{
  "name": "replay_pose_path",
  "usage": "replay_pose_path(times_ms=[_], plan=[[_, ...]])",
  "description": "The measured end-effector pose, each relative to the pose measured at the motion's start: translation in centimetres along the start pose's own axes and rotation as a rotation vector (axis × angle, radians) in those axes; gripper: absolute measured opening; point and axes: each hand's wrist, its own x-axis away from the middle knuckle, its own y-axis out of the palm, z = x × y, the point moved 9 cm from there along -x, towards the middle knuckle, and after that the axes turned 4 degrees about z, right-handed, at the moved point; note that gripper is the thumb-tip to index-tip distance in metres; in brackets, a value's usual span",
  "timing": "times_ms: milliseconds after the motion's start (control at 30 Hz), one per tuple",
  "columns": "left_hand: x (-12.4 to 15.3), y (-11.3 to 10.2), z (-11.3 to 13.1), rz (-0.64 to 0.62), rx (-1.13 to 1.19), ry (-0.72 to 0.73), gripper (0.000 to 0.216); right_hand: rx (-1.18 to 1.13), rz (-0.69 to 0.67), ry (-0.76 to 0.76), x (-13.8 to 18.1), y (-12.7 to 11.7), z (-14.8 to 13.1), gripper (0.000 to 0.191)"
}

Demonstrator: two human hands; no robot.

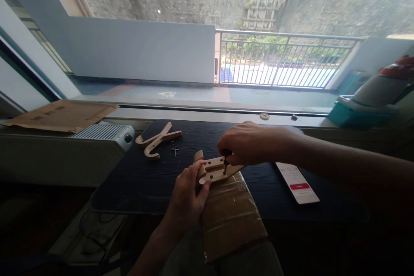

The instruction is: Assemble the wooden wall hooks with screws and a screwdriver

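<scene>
Head view, left hand (186, 194) pinching wooden hooks (217, 176) between thumb and fingers, right hand (242, 142) pinching screwdriver (225, 164)

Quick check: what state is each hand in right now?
Left hand: closed on the wood, gripping its near end.
Right hand: closed, holding a dark tool tip-down at the wood.

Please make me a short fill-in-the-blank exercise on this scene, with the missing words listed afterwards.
1. The dark tool is in the person's ____ right-angle-free grip.

Missing words: none.
</scene>
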Motion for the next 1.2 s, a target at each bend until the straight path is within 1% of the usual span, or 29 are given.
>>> replay_pose_path(times_ms=[100, 167, 267, 433, 500, 633, 700, 767, 867, 967, 1067, 1200], plan=[[0.1, 0.0, 0.0, 0.006, 0.001, 0.003, 0.045, -0.066, -0.023, -0.074, 0.1, 0.2, -0.1, 0.019], [0.1, 0.0, 0.0, 0.009, 0.009, 0.001, 0.045, -0.097, -0.022, -0.091, 0.0, 0.4, 0.0, 0.019], [0.0, 0.0, -0.2, 0.011, 0.023, -0.007, 0.045, -0.093, 0.001, -0.052, -0.3, 0.6, 0.6, 0.019], [-0.1, 0.1, -0.2, 0.003, 0.029, -0.01, 0.046, -0.046, 0.088, 0.047, -0.9, 0.8, 1.4, 0.026], [0.0, 0.1, -0.1, 0.002, 0.025, -0.007, 0.046, -0.005, 0.102, 0.071, -1.1, 0.8, 1.4, 0.027], [0.1, -0.1, 0.0, 0.007, 0.014, -0.003, 0.043, 0.059, 0.094, 0.065, -0.9, 0.3, 0.7, 0.025], [0.1, -0.1, 0.1, 0.003, 0.005, -0.001, 0.043, 0.074, 0.086, 0.046, -0.4, -0.3, 0.2, 0.021], [0.0, -0.1, 0.1, -0.002, -0.001, 0.001, 0.044, 0.072, 0.056, -0.005, 0.0, -0.5, -0.3, 0.016], [0.0, 0.0, 0.1, -0.008, -0.006, -0.005, 0.044, 0.05, -0.011, -0.118, 0.4, -0.1, -1.1, 0.017], [-0.1, 0.0, 0.0, -0.009, -0.001, -0.011, 0.045, 0.05, -0.027, -0.173, 0.3, 0.4, -1.2, 0.016], [-0.1, 0.0, 0.0, -0.009, 0.015, -0.011, 0.045, -0.007, -0.009, -0.143, 0.0, 0.5, -0.4, 0.017], [0.0, 0.0, 0.1, 0.0, 0.013, -0.007, 0.044, -0.118, -0.003, -0.033, -0.1, 0.6, 1.1, 0.018]])
